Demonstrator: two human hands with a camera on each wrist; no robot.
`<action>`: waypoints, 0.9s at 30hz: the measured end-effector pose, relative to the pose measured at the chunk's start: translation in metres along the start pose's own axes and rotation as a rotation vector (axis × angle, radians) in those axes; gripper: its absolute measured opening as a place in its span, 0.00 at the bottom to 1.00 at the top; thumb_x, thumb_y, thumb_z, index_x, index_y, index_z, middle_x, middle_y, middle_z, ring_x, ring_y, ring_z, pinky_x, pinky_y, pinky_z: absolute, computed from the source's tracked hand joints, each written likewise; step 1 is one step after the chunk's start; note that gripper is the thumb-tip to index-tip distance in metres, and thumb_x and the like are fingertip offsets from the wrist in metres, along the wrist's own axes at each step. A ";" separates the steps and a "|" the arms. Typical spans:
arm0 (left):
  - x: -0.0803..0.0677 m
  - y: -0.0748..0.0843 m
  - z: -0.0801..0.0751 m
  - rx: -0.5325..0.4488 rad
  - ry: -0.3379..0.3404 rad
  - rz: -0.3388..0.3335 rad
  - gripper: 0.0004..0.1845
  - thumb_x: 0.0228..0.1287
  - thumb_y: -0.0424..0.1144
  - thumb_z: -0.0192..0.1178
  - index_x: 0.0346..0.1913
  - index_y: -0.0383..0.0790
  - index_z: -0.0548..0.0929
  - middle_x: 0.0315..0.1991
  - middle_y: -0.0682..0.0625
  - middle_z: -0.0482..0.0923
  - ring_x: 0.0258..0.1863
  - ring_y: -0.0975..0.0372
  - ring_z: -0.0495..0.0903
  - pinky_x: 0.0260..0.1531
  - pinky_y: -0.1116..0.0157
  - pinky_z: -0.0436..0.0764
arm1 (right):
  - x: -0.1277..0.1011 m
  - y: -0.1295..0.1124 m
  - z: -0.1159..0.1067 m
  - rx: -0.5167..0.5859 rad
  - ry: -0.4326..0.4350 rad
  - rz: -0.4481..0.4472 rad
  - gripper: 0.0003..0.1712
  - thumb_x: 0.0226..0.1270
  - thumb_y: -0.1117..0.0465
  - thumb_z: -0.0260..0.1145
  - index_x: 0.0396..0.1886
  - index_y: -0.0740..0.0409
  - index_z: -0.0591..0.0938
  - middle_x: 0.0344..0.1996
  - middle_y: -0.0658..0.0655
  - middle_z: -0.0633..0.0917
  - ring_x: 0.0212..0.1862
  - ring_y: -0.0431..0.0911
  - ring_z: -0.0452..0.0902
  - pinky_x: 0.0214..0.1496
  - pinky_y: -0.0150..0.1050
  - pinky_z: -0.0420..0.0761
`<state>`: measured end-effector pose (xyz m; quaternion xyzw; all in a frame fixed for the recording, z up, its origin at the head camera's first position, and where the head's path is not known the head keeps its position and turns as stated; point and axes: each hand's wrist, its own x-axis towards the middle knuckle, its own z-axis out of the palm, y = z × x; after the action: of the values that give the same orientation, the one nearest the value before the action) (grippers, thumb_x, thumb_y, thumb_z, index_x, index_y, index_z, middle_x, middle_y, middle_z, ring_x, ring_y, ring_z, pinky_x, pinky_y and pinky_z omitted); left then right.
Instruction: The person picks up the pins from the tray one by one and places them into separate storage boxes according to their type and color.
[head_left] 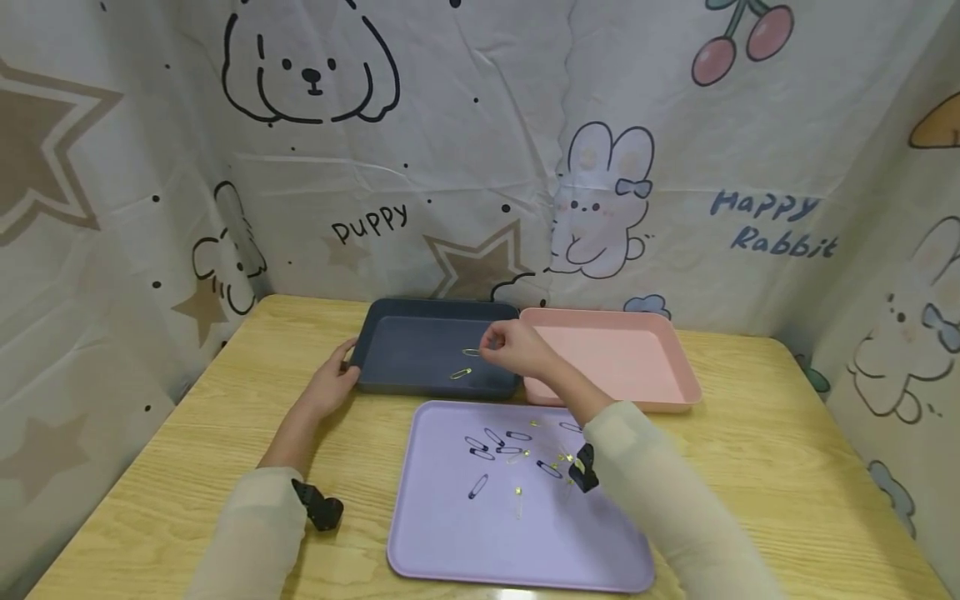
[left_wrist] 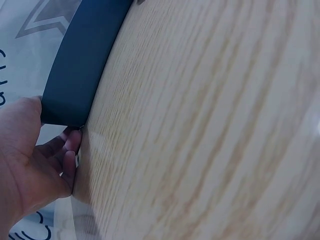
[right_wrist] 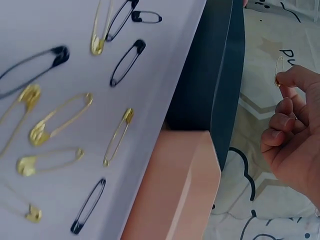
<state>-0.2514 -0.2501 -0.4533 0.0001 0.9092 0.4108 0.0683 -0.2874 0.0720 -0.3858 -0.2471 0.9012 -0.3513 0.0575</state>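
Between thumb and forefinger my right hand [head_left: 517, 348] pinches a gold safety pin [right_wrist: 278, 72], held above the dark blue tray [head_left: 390, 387]. Another gold safety pin [head_left: 461, 374] lies inside that tray. My left hand [head_left: 330, 385] grips the dark tray's left side, thumb at the rim and fingers curled low around its corner, as the left wrist view shows. Nearer me, the lilac tray [head_left: 450, 542] bears several black safety pins [head_left: 478, 487] and several gold safety pins [right_wrist: 119, 137], loosely scattered; my right forearm passes over its right part.
A pink tray [head_left: 622, 358] stands right of the dark one, close beside it, under my right forearm. All three trays rest on a wood-grain table [head_left: 780, 467]. Behind the table hangs a printed cloth [head_left: 465, 167]. A black device [head_left: 322, 507] is strapped at my left wrist.
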 end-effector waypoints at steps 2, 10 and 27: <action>0.000 0.001 0.001 -0.007 0.001 -0.003 0.31 0.70 0.39 0.38 0.74 0.42 0.45 0.62 0.29 0.64 0.57 0.44 0.67 0.54 0.48 0.67 | 0.004 -0.002 0.003 -0.001 -0.009 0.017 0.05 0.58 0.61 0.64 0.31 0.58 0.82 0.18 0.48 0.74 0.20 0.39 0.64 0.24 0.31 0.65; -0.002 0.004 0.000 -0.006 0.001 -0.009 0.31 0.71 0.39 0.37 0.74 0.42 0.44 0.63 0.29 0.62 0.59 0.44 0.65 0.57 0.46 0.65 | 0.017 -0.010 0.019 -0.026 -0.036 0.025 0.06 0.58 0.60 0.63 0.31 0.57 0.82 0.19 0.48 0.78 0.20 0.38 0.65 0.27 0.30 0.67; 0.001 -0.001 0.001 -0.018 0.000 -0.009 0.32 0.71 0.40 0.38 0.75 0.43 0.44 0.64 0.29 0.61 0.60 0.43 0.65 0.56 0.46 0.65 | 0.037 -0.022 0.047 -0.056 -0.044 0.040 0.06 0.56 0.59 0.63 0.31 0.56 0.83 0.19 0.47 0.78 0.21 0.38 0.68 0.26 0.30 0.67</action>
<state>-0.2518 -0.2496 -0.4546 -0.0045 0.9054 0.4188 0.0701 -0.2971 0.0115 -0.4037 -0.2380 0.9140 -0.3194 0.0776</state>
